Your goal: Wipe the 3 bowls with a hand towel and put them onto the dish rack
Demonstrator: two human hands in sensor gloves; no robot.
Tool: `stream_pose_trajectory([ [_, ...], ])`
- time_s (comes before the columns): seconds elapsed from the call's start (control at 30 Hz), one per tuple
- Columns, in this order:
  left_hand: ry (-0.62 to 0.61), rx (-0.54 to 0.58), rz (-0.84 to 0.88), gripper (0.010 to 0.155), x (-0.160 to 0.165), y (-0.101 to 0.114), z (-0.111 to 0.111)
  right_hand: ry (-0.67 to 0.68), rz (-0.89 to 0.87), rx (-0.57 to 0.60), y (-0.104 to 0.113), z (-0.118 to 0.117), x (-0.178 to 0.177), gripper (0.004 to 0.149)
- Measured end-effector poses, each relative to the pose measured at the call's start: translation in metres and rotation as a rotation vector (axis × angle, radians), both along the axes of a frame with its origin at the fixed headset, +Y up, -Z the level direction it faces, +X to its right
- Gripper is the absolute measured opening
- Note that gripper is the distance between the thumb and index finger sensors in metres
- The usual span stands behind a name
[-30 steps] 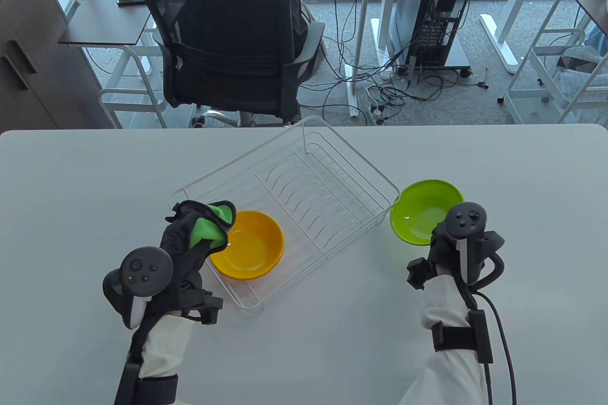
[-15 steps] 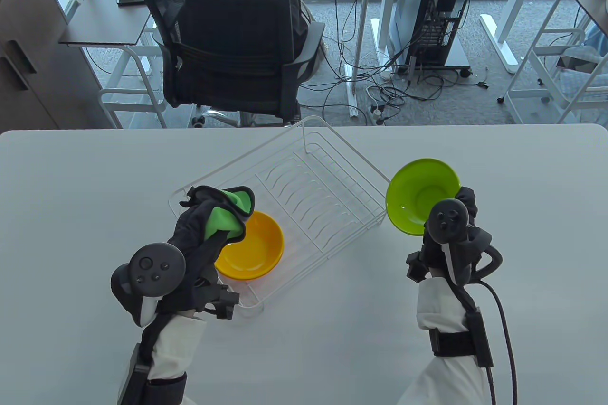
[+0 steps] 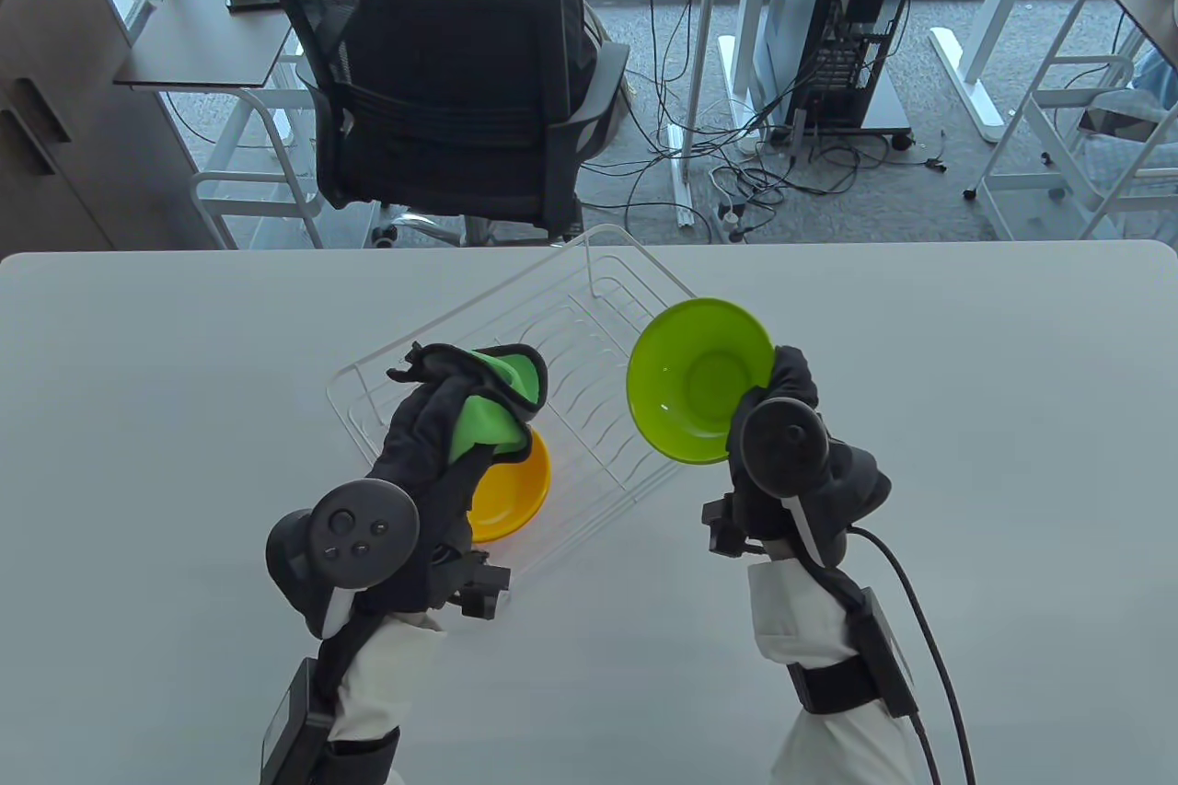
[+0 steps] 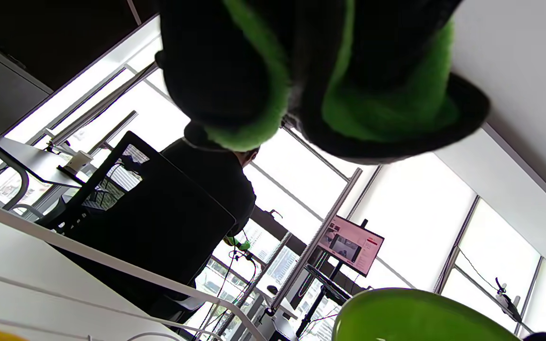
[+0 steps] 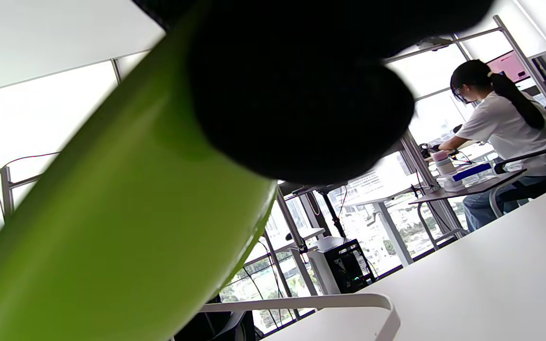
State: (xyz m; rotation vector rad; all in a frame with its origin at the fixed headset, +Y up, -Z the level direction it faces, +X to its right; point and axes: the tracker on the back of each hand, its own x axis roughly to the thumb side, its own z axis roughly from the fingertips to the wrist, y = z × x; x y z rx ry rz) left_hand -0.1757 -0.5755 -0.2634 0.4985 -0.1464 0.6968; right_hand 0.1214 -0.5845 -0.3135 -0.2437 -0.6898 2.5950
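My right hand [image 3: 778, 389] grips the lime green bowl [image 3: 699, 378] by its right rim and holds it tilted in the air over the white wire dish rack [image 3: 589, 316]. The bowl [image 5: 112, 213] fills the right wrist view. My left hand [image 3: 469, 408] clutches a bunched green and black hand towel [image 3: 492, 403] above the rack's near left end; the towel [image 4: 372, 94] hangs at the top of the left wrist view. An orange bowl [image 3: 515, 490] sits in the rack, partly hidden under my left hand. Only two bowls are in view.
The white table [image 3: 138, 380] reaches to both sides. Behind its far edge stand a black office chair [image 3: 433, 95] with a seated person, desk legs, a computer tower [image 3: 847, 21] and floor cables. Another person [image 5: 500, 118] sits at a desk far right.
My right hand has lifted the green bowl off the table and carried it left over the rack, tilting it. My left hand with the towel has moved right, toward the bowl.
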Motion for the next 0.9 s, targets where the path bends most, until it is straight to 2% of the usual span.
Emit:
stream_pose_trajectory([
  [0.33,-0.05,-0.058,-0.125,0.054,0.017,-0.021,-0.004,0.205,0.032,-0.035,-0.002,0.017,-0.054,0.054],
  [0.67,-0.061,-0.133,-0.265,0.054,0.031,-0.044,-0.009,0.406,0.073,-0.037,-0.003,0.047,-0.102,0.054],
  [0.9,-0.125,-0.126,-0.201,0.056,0.034,-0.044,-0.006,0.478,0.072,-0.009,-0.007,0.057,-0.117,0.055],
])
